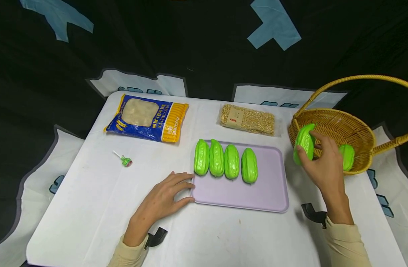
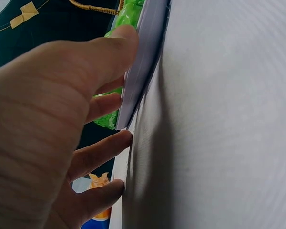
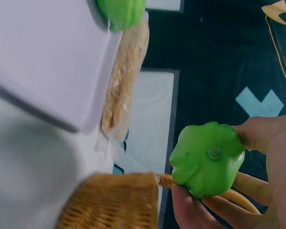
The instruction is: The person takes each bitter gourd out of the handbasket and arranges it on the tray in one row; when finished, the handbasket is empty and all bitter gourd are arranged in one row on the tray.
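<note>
My right hand [image 1: 324, 163] grips a glossy green bitter melon [image 1: 304, 144] between thumb and fingers, over the left rim of the wicker basket [image 1: 364, 129]. In the right wrist view the blunt, ridged end of this bitter melon [image 3: 209, 160] faces the camera. Another bitter melon [image 1: 348, 157] lies inside the basket, partly behind the hand. Several more, such as the rightmost bitter melon [image 1: 249, 165], lie side by side on the pale purple tray [image 1: 230, 193]. Spread and relaxed, the fingers of my left hand [image 1: 165, 196] rest at the tray's left edge; its thumb overlaps the tray in the left wrist view.
A blue and yellow pasta bag [image 1: 145, 118] lies at the table's back left. Nearer the front is a small wrapped lollipop [image 1: 125, 161]. Behind the tray lies a clear pack of grains [image 1: 249, 119]. The basket's tall handle [image 1: 357, 78] arches above it at the right.
</note>
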A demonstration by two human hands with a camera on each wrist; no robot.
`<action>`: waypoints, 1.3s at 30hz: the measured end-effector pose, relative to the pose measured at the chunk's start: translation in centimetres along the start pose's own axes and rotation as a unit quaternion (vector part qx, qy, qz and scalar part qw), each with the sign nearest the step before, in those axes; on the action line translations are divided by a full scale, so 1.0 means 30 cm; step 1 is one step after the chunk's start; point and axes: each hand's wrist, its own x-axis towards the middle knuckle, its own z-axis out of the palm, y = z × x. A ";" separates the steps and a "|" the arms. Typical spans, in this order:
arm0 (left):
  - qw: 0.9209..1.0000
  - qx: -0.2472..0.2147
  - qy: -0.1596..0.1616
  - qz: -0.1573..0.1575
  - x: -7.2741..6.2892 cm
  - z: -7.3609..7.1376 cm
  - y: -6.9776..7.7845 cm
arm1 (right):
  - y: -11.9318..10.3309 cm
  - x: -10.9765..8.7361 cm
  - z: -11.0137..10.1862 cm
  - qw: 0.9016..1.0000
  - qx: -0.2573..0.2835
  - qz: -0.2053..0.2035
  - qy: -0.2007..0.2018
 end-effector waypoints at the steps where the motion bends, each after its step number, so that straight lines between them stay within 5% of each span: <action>1: 1.000 0.000 0.000 0.000 0.001 -0.001 0.000 | -0.003 -0.011 0.008 1.000 0.005 -0.006 0.002; 6: 1.000 0.002 -0.001 -0.003 0.001 -0.002 0.000 | -0.011 -0.056 0.052 0.999 0.019 -0.035 -0.007; 22: 1.000 0.001 0.002 0.001 -0.001 0.000 0.000 | -0.046 -0.162 0.173 0.993 0.027 -0.010 -0.116; 39: 1.000 0.000 0.007 0.005 -0.003 0.005 -0.004 | -0.086 -0.165 0.243 0.988 0.040 -0.021 -0.150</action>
